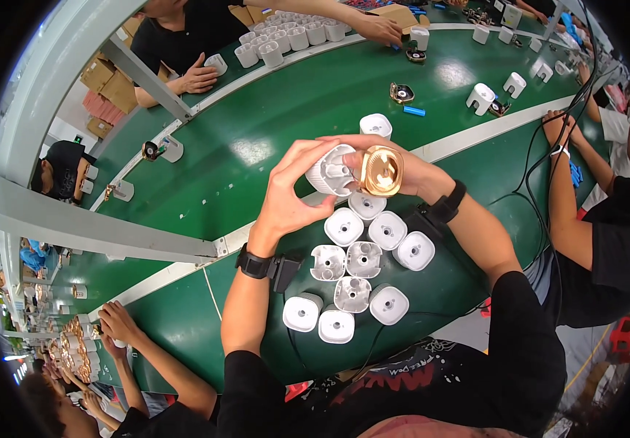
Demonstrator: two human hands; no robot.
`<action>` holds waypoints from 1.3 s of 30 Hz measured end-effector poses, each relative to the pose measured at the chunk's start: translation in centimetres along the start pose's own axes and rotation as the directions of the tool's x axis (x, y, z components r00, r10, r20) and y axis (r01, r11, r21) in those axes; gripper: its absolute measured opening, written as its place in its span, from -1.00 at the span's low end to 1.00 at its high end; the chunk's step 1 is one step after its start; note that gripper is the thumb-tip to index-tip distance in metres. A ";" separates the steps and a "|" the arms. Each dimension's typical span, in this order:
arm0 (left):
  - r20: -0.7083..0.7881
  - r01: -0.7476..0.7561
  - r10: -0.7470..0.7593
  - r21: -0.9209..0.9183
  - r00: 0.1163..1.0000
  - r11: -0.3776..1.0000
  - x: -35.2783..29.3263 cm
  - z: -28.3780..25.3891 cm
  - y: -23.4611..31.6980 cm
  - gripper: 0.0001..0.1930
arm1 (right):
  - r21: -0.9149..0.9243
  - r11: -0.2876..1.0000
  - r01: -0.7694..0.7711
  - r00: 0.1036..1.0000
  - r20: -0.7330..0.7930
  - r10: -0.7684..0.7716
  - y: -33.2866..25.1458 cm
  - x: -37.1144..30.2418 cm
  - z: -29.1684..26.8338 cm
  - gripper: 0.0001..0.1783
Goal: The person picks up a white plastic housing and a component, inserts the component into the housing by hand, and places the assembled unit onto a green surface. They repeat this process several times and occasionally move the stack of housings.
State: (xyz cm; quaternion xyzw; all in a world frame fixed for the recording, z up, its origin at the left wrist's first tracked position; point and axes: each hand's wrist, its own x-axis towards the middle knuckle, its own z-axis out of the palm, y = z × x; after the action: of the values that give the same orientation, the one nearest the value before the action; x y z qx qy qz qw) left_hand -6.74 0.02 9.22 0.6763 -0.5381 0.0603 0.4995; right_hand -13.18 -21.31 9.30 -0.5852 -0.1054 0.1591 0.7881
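Observation:
My left hand grips a white ribbed plastic housing, held above the green bench. My right hand holds a round gold-coloured fan part pressed against the open end of that housing. Both wrists wear black bands. Below my hands lies a cluster of several white housings, some upright, some showing their hollow insides. One more white housing stands just beyond my hands.
A green conveyor belt runs past with a gold fan part, a blue cylinder and white housings. A person opposite handles white housings. Other workers sit at my right and lower left. Black cables hang at the right.

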 end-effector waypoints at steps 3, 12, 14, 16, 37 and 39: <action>0.043 0.014 -0.013 -0.010 0.999 1.000 0.2 -0.5 1.4 -0.25 | 0.072 0.997 -0.027 0.999 0.034 0.024 -0.3 -0.3 0.3 -0.37; 0.054 -0.236 0.235 0.031 0.971 0.971 1.2 -1.1 5.7 -0.37 | -0.160 0.966 0.205 0.979 0.030 -0.202 -2.3 -3.2 4.2 -0.21; 0.076 -0.228 0.225 0.024 0.971 0.973 1.3 -1.3 6.9 -0.38 | -0.152 0.959 0.239 0.971 0.034 -0.236 -2.5 -3.9 4.6 -0.18; 0.119 -0.218 0.215 0.014 0.969 0.976 1.4 -1.4 7.5 -0.40 | -0.134 0.955 0.264 0.964 0.046 -0.260 -2.6 -4.4 4.8 -0.17; -0.502 0.669 -0.643 -0.158 0.578 0.726 -6.6 -6.1 -14.8 -0.13 | -0.939 0.161 0.303 0.864 0.200 -0.462 3.7 1.7 -8.8 -0.45; -0.550 0.734 -0.587 0.071 0.594 0.676 -6.4 -5.9 -13.3 -0.07 | -0.835 0.547 0.059 0.964 -0.095 -0.250 2.7 2.0 -8.2 -0.52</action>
State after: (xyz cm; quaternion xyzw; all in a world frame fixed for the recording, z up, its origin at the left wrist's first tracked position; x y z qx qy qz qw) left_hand 3.80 7.57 0.05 0.8554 -0.0865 0.1137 0.4979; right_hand -8.80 -27.18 4.25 -0.8866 -0.1378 -0.0396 0.4397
